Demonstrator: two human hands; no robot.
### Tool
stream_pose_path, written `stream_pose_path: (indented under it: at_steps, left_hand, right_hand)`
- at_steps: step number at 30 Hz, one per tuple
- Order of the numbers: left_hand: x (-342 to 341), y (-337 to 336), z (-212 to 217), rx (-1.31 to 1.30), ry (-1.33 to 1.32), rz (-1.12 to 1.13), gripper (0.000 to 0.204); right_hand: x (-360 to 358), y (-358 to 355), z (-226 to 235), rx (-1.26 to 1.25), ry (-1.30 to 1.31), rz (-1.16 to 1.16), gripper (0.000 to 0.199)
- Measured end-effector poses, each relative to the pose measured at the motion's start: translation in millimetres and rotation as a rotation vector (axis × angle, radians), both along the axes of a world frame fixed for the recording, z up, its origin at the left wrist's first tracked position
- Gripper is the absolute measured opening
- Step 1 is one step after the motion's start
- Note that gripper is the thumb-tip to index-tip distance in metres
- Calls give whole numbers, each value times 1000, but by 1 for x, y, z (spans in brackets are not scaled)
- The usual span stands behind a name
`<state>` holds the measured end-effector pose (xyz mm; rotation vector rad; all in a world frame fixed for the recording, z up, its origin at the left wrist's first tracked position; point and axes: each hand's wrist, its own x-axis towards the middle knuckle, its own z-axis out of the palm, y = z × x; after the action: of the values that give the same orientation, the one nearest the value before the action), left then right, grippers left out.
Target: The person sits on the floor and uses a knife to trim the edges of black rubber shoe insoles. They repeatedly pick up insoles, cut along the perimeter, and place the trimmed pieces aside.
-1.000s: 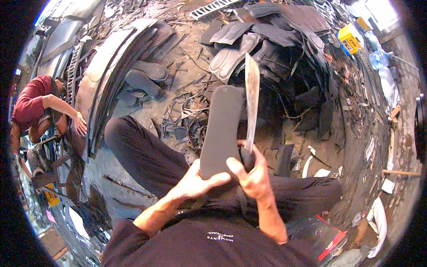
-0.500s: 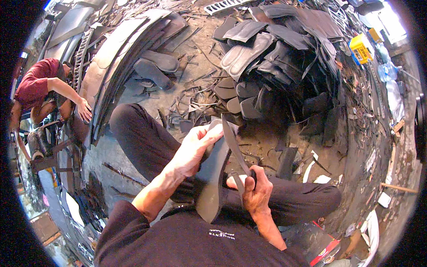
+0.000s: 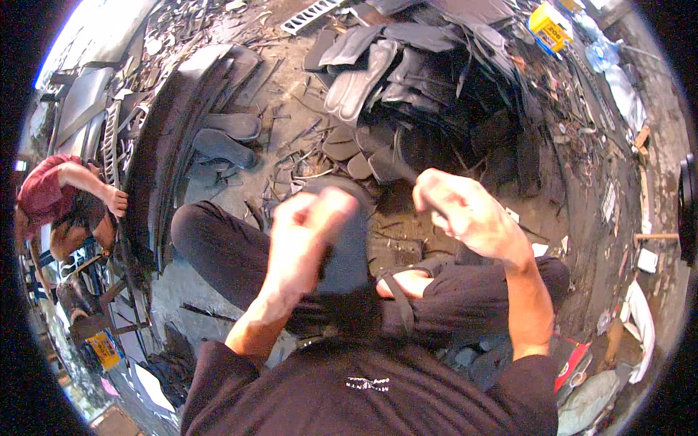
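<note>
Over your lap, your left hand (image 3: 309, 229) is blurred and grips the near edge of a dark rubber slab (image 3: 347, 247), fingers curled over it. That slab stands nearly upright between your knees, rounded top end pointing away from you, lower end lost against your black trousers (image 3: 233, 254).

Your right hand (image 3: 465, 211) is raised just right of the slab, apart from it, fingers curled into a loose fist. Whether it grasps anything you cannot tell; blur hides the palm.

Below that hand a bare foot (image 3: 407, 283) shows, crossed by a dark strap, resting against your right leg.

Ahead of the slab, scraps and offcuts litter the dirt floor (image 3: 291, 109). Beyond them a heap of dark cut rubber pieces (image 3: 407, 80) is stacked, some shaped like soles. Two flat sole shapes (image 3: 225, 138) lie left of the scraps, beside long curved tyre strips (image 3: 174, 131).

Far left, another person in a red shirt (image 3: 43, 192) bends over, one hand near those strips. Top right, a yellow container (image 3: 550, 25) sits among debris.
</note>
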<state>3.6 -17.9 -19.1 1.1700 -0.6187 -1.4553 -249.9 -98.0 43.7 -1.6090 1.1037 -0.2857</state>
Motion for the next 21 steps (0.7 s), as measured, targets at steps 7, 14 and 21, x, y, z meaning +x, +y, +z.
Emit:
stream_pose_path:
  at_steps: [7,14,21]
  left_hand:
    - [22,14,-35,73,27,402,28]
    - [-3,23,-7,136,273,652,28]
    - [-4,41,-6,117,287,586,24]
  right_hand:
    - [43,68,-83,35,-264,-324,44]
    - [96,148,-130,-316,-83,-308,39]
    - [86,140,-121,-334,-65,-251,41]
